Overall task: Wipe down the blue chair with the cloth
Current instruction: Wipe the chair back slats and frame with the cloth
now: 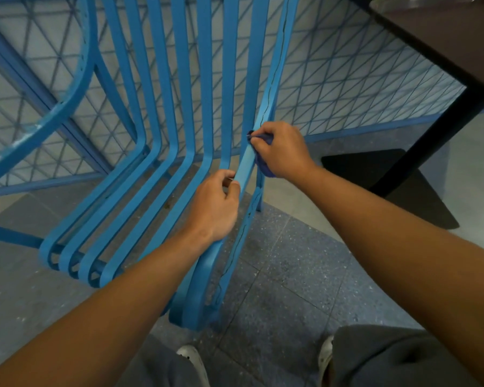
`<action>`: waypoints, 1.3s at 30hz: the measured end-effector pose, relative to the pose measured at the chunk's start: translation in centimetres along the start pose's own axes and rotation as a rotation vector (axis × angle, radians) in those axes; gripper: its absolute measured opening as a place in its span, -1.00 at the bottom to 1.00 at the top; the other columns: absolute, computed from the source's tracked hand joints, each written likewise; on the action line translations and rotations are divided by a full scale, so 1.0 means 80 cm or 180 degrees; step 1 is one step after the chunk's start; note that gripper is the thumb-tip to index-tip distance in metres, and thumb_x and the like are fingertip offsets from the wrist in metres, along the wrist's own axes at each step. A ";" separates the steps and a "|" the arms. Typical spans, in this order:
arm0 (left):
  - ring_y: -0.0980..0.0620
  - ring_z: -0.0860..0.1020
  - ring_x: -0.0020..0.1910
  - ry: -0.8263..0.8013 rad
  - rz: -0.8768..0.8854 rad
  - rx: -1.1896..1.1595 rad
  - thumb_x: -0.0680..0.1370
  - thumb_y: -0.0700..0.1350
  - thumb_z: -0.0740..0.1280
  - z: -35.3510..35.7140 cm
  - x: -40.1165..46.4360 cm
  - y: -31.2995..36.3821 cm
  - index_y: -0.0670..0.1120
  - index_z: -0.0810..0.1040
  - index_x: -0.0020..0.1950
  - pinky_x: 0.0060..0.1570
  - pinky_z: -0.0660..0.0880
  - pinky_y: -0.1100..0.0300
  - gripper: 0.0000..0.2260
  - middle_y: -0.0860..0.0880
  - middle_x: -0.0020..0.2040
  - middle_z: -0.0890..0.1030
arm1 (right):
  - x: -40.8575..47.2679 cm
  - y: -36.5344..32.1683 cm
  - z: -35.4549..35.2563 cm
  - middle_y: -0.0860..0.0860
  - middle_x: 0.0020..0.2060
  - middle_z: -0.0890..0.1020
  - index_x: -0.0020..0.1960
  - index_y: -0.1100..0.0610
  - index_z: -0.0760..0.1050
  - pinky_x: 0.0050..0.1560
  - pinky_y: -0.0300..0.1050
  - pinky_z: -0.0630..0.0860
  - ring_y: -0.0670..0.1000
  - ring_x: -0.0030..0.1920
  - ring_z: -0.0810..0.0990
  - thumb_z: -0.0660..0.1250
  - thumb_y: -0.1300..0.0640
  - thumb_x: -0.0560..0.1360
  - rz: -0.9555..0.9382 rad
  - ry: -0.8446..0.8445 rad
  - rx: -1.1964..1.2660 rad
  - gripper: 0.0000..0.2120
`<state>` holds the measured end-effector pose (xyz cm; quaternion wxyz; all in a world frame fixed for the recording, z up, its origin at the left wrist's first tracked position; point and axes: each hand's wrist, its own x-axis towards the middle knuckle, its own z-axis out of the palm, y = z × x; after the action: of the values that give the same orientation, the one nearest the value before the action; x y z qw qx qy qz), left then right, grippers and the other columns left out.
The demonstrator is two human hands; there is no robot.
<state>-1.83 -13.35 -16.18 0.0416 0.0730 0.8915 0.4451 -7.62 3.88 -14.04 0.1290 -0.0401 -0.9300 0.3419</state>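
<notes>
The blue chair (pixel 179 113) of curved slats fills the middle of the head view, its seat bending toward me. My right hand (pixel 281 150) grips a dark blue cloth (pixel 263 166) and holds it against the second slat from the right, at the bend between back and seat. Most of the cloth is hidden under the fingers. My left hand (pixel 214 206) grips the same slat just below, thumb on top and fingers curled round its edge.
A dark table (pixel 444 43) with a black leg (pixel 430 138) stands at the upper right, above a black mat. Behind the chair runs a blue wire-mesh fence (pixel 361 79). Grey speckled floor tiles lie below, with my shoes and trouser legs at the bottom edge.
</notes>
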 end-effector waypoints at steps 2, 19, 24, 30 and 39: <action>0.17 0.57 -0.15 0.0023 -0.0044 -0.0098 0.69 -0.03 0.20 0.001 0.001 -0.001 -0.02 0.50 0.36 -0.24 0.40 0.39 -0.74 0.13 0.06 0.56 | -0.022 -0.001 0.006 -0.03 -0.06 0.69 -0.01 0.00 0.67 0.02 0.02 0.61 -0.02 0.00 0.64 0.38 0.01 0.56 0.0023 -0.0033 0.0144 -0.88; 0.16 0.51 -0.33 -0.0077 0.0097 -0.0041 0.70 0.00 0.19 0.006 0.012 -0.006 0.04 0.52 0.26 -0.33 0.36 0.24 -0.80 0.14 -0.07 0.56 | -0.012 0.010 0.012 -0.01 -0.04 0.60 0.01 -0.01 0.64 -0.06 -0.07 0.54 0.01 -0.01 0.60 0.37 0.01 0.58 -0.0061 0.0058 0.0039 -0.90; 0.15 0.44 -0.40 0.0010 0.0072 -0.0057 0.69 0.00 0.20 0.010 0.019 -0.009 0.01 0.51 0.03 -0.33 0.31 0.22 -0.86 0.08 -0.24 0.52 | -0.045 0.012 0.022 -0.02 -0.08 0.57 0.02 -0.01 0.63 -0.10 -0.03 0.50 0.02 -0.04 0.57 0.34 -0.03 0.59 -0.0424 0.0044 -0.0098 -0.87; 0.23 0.42 -0.47 -0.0039 0.0113 -0.0097 0.70 -0.02 0.20 0.007 0.015 -0.005 -0.04 0.51 0.03 -0.44 0.33 0.37 -0.84 0.08 -0.25 0.49 | 0.053 0.017 -0.005 0.03 0.06 0.59 0.09 0.01 0.64 -0.09 -0.14 0.35 0.07 0.06 0.58 0.32 -0.01 0.61 -0.0033 0.0384 -0.0414 -0.83; 0.23 0.49 -0.31 0.0042 0.0186 -0.0210 0.69 -0.03 0.23 0.010 0.020 -0.007 -0.05 0.54 0.07 -0.32 0.37 0.43 -0.86 0.10 -0.12 0.57 | -0.043 0.017 0.026 -0.07 -0.12 0.54 0.00 0.05 0.61 -0.20 -0.19 0.33 -0.05 -0.08 0.54 0.36 0.03 0.59 -0.0300 0.0159 0.0064 -0.88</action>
<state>-3.34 -12.79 -17.09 0.0250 0.0946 0.8741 0.4758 -4.89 3.06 -17.13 0.1685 -0.0035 -0.9239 0.3437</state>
